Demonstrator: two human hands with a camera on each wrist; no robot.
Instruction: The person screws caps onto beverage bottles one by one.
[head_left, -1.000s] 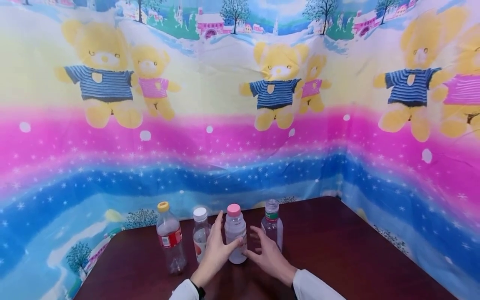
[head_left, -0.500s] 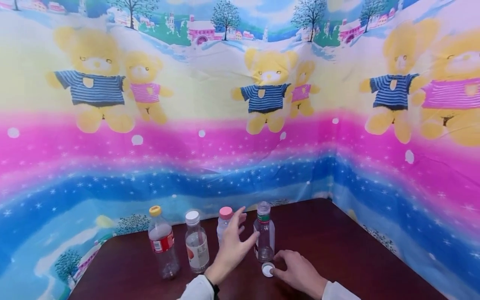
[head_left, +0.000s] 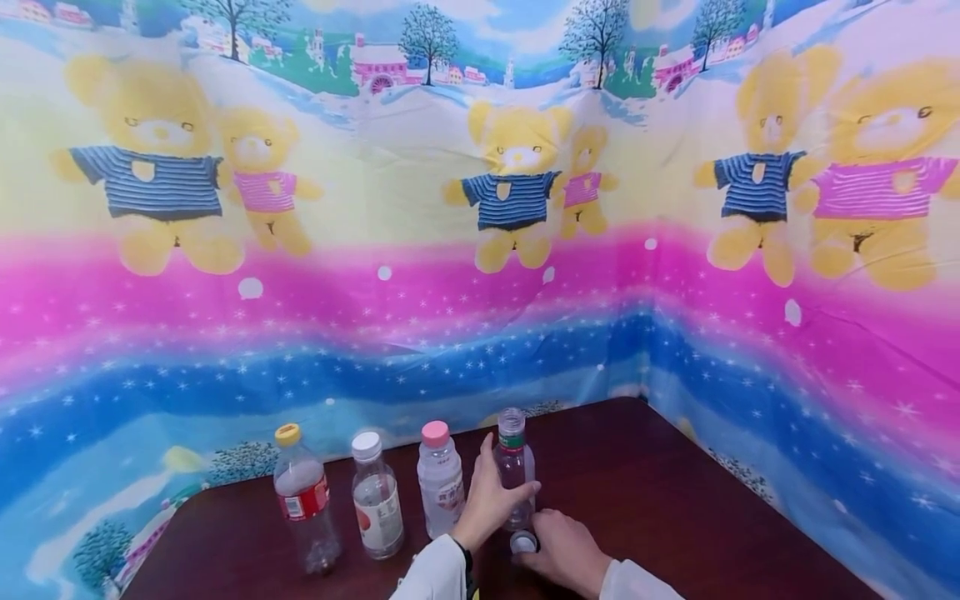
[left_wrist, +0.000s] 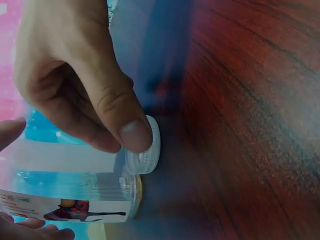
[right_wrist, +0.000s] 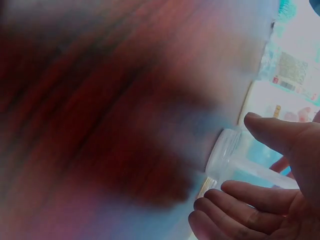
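Observation:
My left hand (head_left: 491, 498) is at the left side of a clear capless bottle (head_left: 512, 427) with a green and red neck band, thumb in front of it. In the left wrist view its fingertips (left_wrist: 54, 233) lie beside the bottle's printed label (left_wrist: 82, 210); contact is unclear. A white bottle cap (head_left: 522, 543) lies on the table at the foot of this bottle. Thumb and fingers of my right hand (head_left: 567, 546) stand on either side of the cap. In the right wrist view they look spread around the cap (right_wrist: 222, 154), without a visible pinch.
To the left, a pink-capped bottle (head_left: 441, 479), a white-capped bottle (head_left: 378, 508) and a yellow-capped bottle (head_left: 303, 497) with a red label stand upright in a row. The dark table (head_left: 675, 500) ends at a printed curtain (head_left: 420, 333).
My left hand has moved right, from the pink-capped bottle to the capless one. The right hand has come down from beside the pink-capped bottle to the cap. The view has shifted slightly right.

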